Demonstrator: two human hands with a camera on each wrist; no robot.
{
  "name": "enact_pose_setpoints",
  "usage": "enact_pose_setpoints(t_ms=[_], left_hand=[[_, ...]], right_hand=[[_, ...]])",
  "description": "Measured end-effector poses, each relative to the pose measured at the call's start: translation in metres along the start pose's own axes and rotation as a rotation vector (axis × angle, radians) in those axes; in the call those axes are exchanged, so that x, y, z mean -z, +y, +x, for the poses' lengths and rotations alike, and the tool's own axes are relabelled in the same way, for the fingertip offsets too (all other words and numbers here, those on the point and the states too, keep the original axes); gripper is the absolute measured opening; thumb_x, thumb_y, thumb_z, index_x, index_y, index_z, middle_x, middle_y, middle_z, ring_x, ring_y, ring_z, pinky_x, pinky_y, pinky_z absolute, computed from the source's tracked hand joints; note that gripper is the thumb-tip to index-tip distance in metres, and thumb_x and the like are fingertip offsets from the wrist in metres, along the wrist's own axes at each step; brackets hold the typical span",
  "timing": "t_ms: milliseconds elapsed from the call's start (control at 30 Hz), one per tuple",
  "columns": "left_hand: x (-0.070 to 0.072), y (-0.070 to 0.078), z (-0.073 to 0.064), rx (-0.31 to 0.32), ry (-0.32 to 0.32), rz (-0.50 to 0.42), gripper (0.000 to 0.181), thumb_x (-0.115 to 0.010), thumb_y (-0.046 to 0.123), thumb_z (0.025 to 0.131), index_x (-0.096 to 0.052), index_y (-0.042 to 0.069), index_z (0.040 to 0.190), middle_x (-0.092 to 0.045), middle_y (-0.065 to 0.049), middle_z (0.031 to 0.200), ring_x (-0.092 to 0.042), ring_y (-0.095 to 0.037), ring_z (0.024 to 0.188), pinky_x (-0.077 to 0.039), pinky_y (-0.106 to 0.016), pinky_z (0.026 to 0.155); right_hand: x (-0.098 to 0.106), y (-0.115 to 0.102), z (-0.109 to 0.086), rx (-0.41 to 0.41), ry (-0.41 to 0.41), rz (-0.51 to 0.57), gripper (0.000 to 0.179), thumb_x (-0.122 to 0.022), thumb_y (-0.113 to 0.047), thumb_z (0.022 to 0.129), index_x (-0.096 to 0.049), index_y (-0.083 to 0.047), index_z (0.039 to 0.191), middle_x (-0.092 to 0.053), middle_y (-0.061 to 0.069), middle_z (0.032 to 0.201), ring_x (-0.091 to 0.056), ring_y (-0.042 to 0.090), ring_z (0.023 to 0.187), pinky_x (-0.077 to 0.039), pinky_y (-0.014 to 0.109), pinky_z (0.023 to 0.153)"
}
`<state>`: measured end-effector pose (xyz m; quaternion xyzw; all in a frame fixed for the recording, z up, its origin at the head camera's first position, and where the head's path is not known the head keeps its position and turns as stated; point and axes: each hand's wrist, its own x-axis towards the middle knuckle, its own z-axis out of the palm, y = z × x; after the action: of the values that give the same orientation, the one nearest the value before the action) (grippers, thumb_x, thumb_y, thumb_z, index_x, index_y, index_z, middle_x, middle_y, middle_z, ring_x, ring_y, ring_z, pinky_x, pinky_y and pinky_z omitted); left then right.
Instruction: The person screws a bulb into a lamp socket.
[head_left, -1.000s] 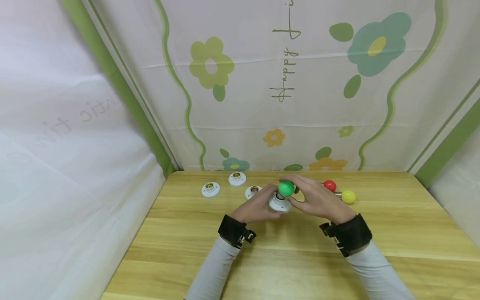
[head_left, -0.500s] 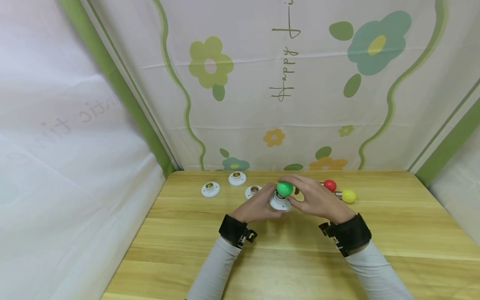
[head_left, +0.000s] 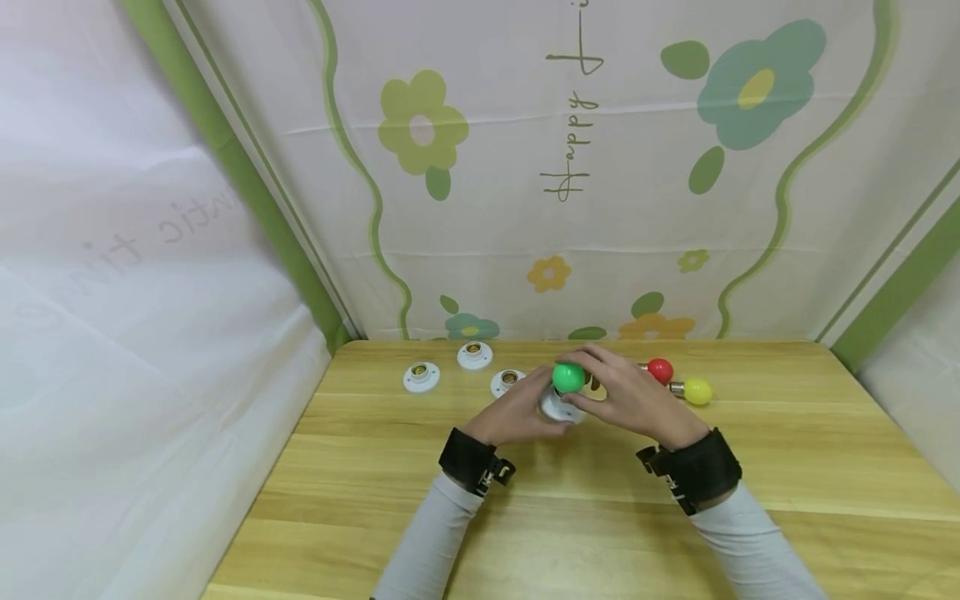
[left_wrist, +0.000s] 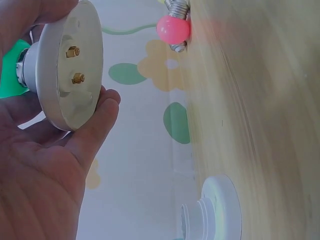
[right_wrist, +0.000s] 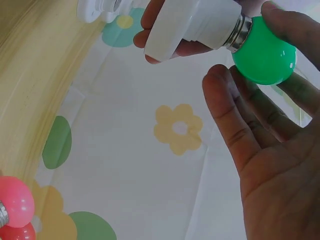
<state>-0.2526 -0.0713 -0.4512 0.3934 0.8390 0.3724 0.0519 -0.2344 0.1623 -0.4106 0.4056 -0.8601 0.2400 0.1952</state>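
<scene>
Lifted off the table, a white round lamp holder (head_left: 561, 408) is gripped at its rim by my left hand (head_left: 516, 414). Its underside, with two brass terminals, faces the left wrist camera. My right hand (head_left: 637, 398) holds a green light bulb (head_left: 568, 377) between thumb and fingers. The bulb's metal screw cap (right_wrist: 239, 33) sits partly inside the holder's mouth, with a band of metal still showing in the right wrist view. Fingers of my left hand wrap behind the holder there.
Three more lamp holders stand on the wooden table: one at the far left (head_left: 422, 377), one at the back (head_left: 475, 355), one beside my left hand (head_left: 508, 382). A red bulb (head_left: 660, 371) and a yellow bulb (head_left: 698, 392) lie right of my right hand. A fabric wall rises behind.
The green bulb has shifted slightly left and closer to the lamp holder, and less of its metal cap shows. My right fingers have shifted a little around it. Both arms stay nearly in place.
</scene>
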Motion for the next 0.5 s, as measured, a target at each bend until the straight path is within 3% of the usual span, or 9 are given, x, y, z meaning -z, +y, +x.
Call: enact_pose_setpoints(t_ms=[233,500], left_hand=[[0.0008,0.0005,-0.0002,0.006,0.014,-0.001,0.076,-0.081,0.023,0.094,-0.043,0.016,0.159,-0.056,-0.006,0.149,-0.058,-0.015,0.133,-0.052,-0.030,0.111],[0.0001,0.0013,-0.0012,0.010,0.018,-0.013,0.078,-0.082,0.025,0.094,-0.042,0.018,0.160,-0.056,-0.005,0.149,-0.058,-0.016,0.134,-0.051,-0.032,0.113]], right_hand=[[0.0011,-0.0006,-0.0015,-0.037,-0.025,0.009,0.072,-0.085,-0.021,0.092,-0.051,-0.010,0.154,-0.054,0.013,0.151,-0.069,0.024,0.114,-0.064,0.039,0.081],[0.0037,-0.0001,-0.0020,0.023,-0.010,0.050,0.054,-0.079,-0.008,0.092,-0.061,-0.007,0.142,-0.064,0.013,0.145,-0.068,0.031,0.127,-0.063,0.048,0.097]])
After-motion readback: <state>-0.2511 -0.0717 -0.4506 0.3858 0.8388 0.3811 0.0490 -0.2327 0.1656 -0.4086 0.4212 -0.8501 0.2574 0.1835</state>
